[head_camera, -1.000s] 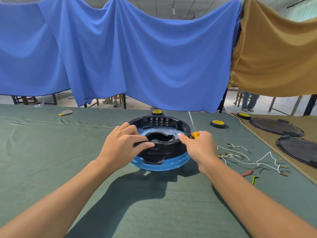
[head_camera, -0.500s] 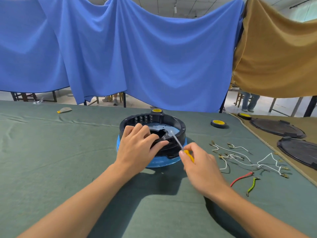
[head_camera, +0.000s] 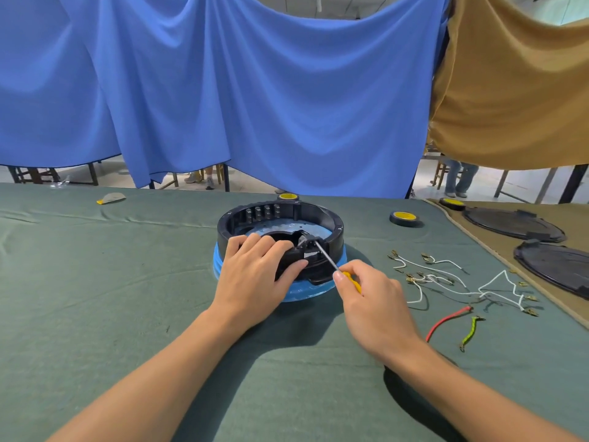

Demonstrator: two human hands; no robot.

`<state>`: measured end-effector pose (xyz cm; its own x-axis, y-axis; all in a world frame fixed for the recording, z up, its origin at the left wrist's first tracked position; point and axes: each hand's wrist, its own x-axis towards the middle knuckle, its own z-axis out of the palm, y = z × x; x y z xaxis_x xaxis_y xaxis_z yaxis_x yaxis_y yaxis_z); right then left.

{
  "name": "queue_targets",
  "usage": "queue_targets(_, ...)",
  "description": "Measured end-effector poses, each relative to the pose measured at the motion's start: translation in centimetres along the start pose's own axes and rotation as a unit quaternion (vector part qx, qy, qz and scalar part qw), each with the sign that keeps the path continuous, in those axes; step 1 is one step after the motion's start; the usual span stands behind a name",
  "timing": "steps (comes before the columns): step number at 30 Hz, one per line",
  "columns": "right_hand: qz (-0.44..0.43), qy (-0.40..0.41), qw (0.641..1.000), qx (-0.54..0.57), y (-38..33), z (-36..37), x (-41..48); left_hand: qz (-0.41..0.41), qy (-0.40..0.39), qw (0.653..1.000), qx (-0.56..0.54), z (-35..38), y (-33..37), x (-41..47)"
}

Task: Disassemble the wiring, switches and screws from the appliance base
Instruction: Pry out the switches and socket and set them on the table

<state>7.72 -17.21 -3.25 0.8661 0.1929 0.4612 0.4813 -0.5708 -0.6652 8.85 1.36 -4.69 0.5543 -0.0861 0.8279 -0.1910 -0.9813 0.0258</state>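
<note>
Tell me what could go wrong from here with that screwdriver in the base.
1. The screwdriver enters the appliance base at a slant, so its tip may skid off.
2. The left hand grips the base right beside that tip, so a slip could jab its thumb.
3. The right hand only pinches the thin handle, so control looks weak.

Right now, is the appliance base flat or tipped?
Flat: the appliance base rests level on the table, open side up, left hand gripping it.
</note>
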Motion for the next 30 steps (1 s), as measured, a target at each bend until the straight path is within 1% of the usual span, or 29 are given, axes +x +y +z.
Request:
queue_targets(6, 0.024, 0.037, 0.999, 0.023, -0.3, -0.3, 1.4, 0.0, -0.008, 1.0, 0.003, -0.2, 0.0, -0.1)
queue_targets(11, 0.099, 0.066, 0.991, 0.054, 0.7, -1.4, 3.0, 0.005, -0.013, 1.0, 0.003, -0.3, 0.0, -0.1)
queue_targets(14, 0.127, 0.056, 0.989, 0.055, 1.6, -1.7, 2.9, 0.004, -0.024, 1.0, 0.003, -0.5, 0.0, 0.0)
queue_targets(16, 0.125, 0.027, 0.991, 0.028, 2.1, -1.4, 2.3, -0.005, -0.037, 0.999, -0.009, -0.8, 0.1, 0.3)
queue_targets(18, 0.104, 0.006, 0.995, 0.002, 2.3, -0.9, 1.7, -0.024, -0.041, 0.998, -0.031, -1.1, 0.1, 0.9)
queue_targets(22, 0.056, 0.033, 0.998, 0.009, 2.3, -0.6, 1.3, -0.098, -0.019, 0.993, -0.057, -1.6, -0.7, 3.1)
queue_targets(23, 0.051, 0.037, 0.998, 0.015, 2.3, -0.6, 1.3, -0.127, -0.032, 0.989, -0.067, -1.7, -1.2, 3.9)
queue_targets(24, 0.049, 0.035, 0.998, 0.02, 2.4, -0.5, 1.3, -0.161, -0.067, 0.982, -0.079, -1.8, -1.8, 4.9)
queue_targets(26, 0.047, 0.028, 0.998, 0.028, 2.5, -0.3, 1.2, -0.224, -0.181, 0.953, -0.089, -1.9, -2.7, 6.7)
queue_targets(28, 0.044, 0.026, 0.998, 0.033, 2.6, -0.3, 1.1, -0.227, -0.28, 0.931, -0.063, -1.4, -3.4, 8.1)
queue_targets(30, 0.043, 0.022, 0.998, 0.037, 2.8, -0.3, 1.1, -0.194, -0.35, 0.916, -0.027, -0.7, -3.5, 9.0)
